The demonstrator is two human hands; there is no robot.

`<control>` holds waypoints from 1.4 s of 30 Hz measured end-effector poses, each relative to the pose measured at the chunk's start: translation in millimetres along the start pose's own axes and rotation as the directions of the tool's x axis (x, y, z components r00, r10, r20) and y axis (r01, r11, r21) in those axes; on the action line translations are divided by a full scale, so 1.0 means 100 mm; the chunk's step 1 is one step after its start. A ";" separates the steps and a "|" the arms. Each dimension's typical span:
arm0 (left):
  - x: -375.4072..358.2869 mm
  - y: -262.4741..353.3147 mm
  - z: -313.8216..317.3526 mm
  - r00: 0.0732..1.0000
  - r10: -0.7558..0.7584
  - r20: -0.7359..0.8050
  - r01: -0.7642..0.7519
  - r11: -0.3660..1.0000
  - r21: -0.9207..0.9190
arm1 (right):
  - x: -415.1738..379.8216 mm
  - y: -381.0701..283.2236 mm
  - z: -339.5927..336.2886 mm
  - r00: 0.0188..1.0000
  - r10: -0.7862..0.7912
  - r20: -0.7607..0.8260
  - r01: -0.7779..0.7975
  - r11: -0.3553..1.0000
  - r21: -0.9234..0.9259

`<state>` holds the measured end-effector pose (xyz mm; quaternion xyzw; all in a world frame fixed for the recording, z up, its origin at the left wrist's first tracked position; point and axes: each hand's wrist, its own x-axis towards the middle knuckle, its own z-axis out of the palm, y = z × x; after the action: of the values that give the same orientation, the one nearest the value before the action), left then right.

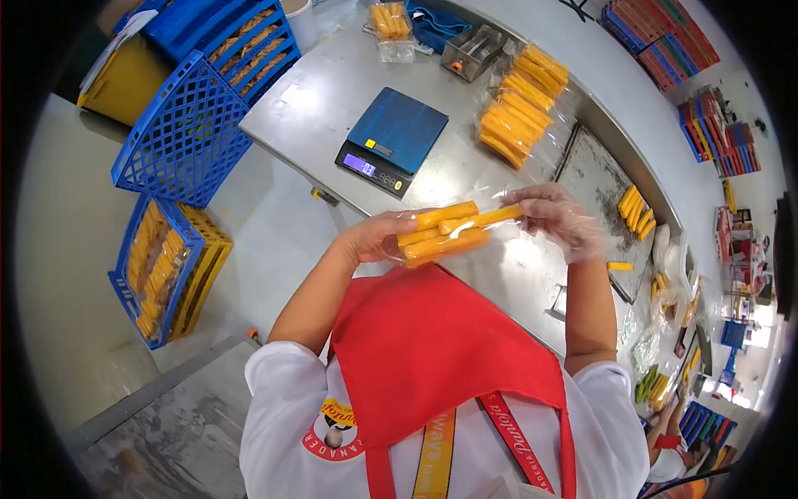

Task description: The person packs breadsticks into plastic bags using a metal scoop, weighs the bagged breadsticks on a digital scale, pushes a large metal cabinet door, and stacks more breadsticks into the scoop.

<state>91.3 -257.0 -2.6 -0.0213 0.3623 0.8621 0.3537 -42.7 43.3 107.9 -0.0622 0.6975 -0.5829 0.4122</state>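
Note:
In front of my red apron, my left hand (376, 236) is closed around the end of a clear plastic bag (397, 249) with several yellow breadsticks (449, 243) inside. My right hand (555, 218), covered by a thin clear plastic glove, has its fingers closed at the far end of one breadstick (486, 219) at the bag's mouth. Beyond my hands, a digital scale (397, 133) with a lit display stands on the metal table (307, 108). Filled bags of breadsticks (517, 116) lie together past the scale, near the table's raised edge.
Loose breadsticks (636, 210) lie on a dark tray (594, 170) at the right. A metal box (474, 51) and another filled bag (391, 21) sit at the back. Blue crates (187, 133) stand left of the table. Another person (669, 449) is at the lower right.

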 end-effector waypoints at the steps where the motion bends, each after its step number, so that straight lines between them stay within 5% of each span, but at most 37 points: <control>1: -0.01 0.01 0.03 1.000 0.021 0.008 -0.021 1.000 0.013 | -0.04 0.01 -0.04 0.992 -0.026 0.122 -0.004 0.972 0.236; 7: 0.12 -0.02 0.04 0.997 0.000 0.081 -0.002 1.000 0.022 | 0.06 0.38 0.03 0.992 0.039 0.124 -0.049 0.995 0.082; 8: 0.14 -0.02 0.02 0.997 -0.002 0.080 0.000 1.000 0.021 | -0.03 0.36 0.16 1.000 0.009 -0.025 -0.005 0.985 0.174; 12: 0.19 0.01 0.07 0.995 -0.062 0.077 0.058 0.996 0.062 | -0.08 0.43 0.24 0.987 0.012 -0.158 0.019 0.981 0.191; 15: 0.22 0.08 0.15 0.987 -0.138 0.081 0.122 0.976 0.178 | -0.06 0.37 0.32 0.990 -0.009 -0.140 0.012 1.000 0.020; 18: 0.32 0.17 0.18 0.980 -0.174 0.100 0.121 0.910 0.396 | 0.07 0.24 0.20 0.984 0.152 0.094 -0.120 0.951 -0.285; 21: 0.66 0.22 0.10 0.944 -0.262 0.202 0.154 0.888 0.434 | -0.05 0.04 0.20 0.997 0.032 0.073 -0.014 0.972 -0.236; 24: 0.97 0.52 0.25 0.947 -0.289 0.139 0.082 0.639 0.764 | -0.22 0.02 -0.10 0.955 -0.173 -0.239 0.087 0.939 -0.332; 26: 1.17 0.92 0.43 0.968 -0.225 0.113 0.010 0.483 0.875 | -0.40 0.13 -0.35 0.802 -0.294 -0.520 0.184 0.950 -0.252; 29: 1.65 1.43 0.50 0.972 0.126 0.199 -0.194 -0.046 0.980 | -0.87 0.43 -0.71 0.604 -0.235 -0.762 0.012 0.958 -0.286; 33: 2.68 1.96 0.35 0.902 0.306 0.304 -0.154 -0.429 0.890 | -1.43 1.11 -0.83 0.476 -0.077 -0.876 -0.069 0.990 -0.125; 35: 3.04 2.18 0.46 0.925 0.304 0.228 -0.056 -0.485 0.873 | -1.64 1.48 -0.81 0.423 0.003 -0.906 -0.020 1.000 -0.006; 37: 3.49 2.22 0.32 0.887 0.381 0.259 -0.017 -0.535 0.845 | -1.90 1.56 -0.69 0.355 0.028 -0.935 -0.236 0.970 -0.060; 42: 4.02 2.06 0.20 0.914 0.403 0.044 0.278 -0.701 0.657 | -2.32 1.98 -0.55 0.172 0.078 -0.982 -0.327 0.945 0.018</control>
<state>-333.8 -105.4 20.1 0.1909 0.9815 -0.0111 -0.0075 151.4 278.4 52.2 0.3719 0.8550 -0.3575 -0.0544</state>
